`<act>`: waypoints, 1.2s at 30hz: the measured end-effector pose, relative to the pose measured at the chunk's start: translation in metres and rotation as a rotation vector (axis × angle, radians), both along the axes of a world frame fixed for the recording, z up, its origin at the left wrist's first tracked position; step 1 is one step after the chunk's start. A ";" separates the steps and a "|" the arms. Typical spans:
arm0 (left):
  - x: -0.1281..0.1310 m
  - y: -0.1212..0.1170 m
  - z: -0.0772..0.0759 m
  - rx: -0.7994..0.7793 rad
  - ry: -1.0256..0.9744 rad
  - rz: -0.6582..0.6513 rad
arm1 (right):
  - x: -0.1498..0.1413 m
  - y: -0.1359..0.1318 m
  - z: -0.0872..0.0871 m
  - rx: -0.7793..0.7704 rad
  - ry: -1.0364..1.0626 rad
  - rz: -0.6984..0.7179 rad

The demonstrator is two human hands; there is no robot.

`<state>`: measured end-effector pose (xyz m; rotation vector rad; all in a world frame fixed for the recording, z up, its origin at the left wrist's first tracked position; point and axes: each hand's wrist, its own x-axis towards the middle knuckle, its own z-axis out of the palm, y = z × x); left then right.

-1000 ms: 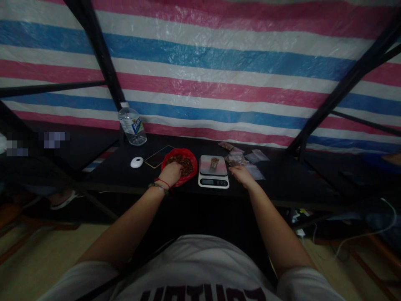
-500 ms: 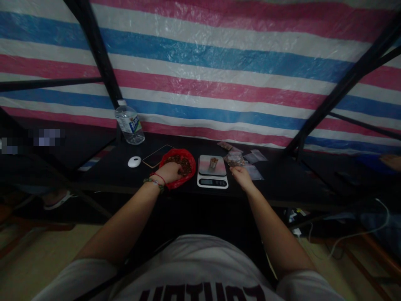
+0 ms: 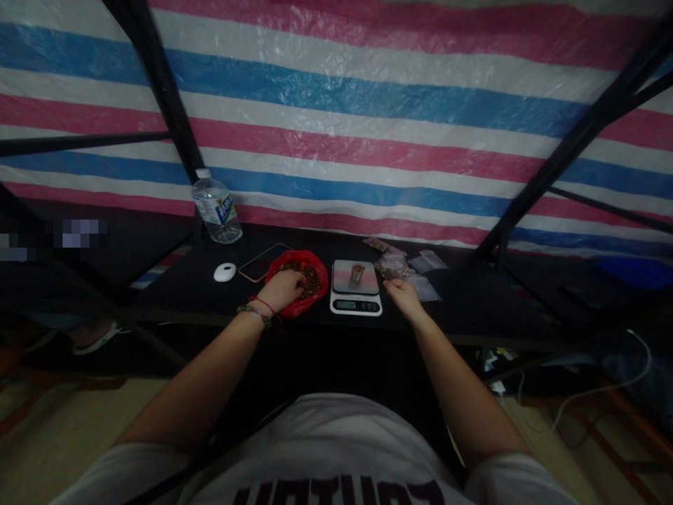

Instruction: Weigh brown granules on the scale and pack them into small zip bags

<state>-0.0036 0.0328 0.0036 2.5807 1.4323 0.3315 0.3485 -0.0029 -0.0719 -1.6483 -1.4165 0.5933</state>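
My left hand [image 3: 284,287] reaches into a red plastic bag [image 3: 322,287] of small brown pieces [image 3: 314,277]. Its fingers are bent down among the pieces, and the fingertips are hidden. A white kitchen scale [image 3: 355,307] stands to the right of the bag. On its plate sits a small metal-looking cup [image 3: 358,273] filled with similar brown bits. Just right of the scale, my right hand [image 3: 402,294] rests with its fingers curled together; I cannot make out anything between them. Small clear plastic bags [image 3: 425,287] lie beside and behind it, and some filled packets [image 3: 392,265] hold brown contents.
A clear plastic bottle [image 3: 216,210] stands at the back left, by a black metal post. A phone [image 3: 263,263] and a white rounded object [image 3: 225,272] lie left of the red bag. A striped sheet [image 3: 336,126] hangs behind the black table.
My left hand has shifted slightly within the red bag. My right hand and the scale stay in place. Another person's hand at the far right edge has gone from view.
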 end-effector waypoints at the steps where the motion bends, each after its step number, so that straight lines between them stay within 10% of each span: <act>1: 0.001 -0.001 0.000 0.005 -0.004 0.001 | 0.000 0.000 0.000 0.004 -0.012 0.003; 26: 0.004 -0.003 0.002 0.020 0.045 0.012 | -0.004 -0.002 0.005 0.009 -0.053 0.037; 36: 0.079 0.001 0.065 0.125 -0.122 -0.234 | -0.004 0.001 0.003 0.018 -0.035 0.011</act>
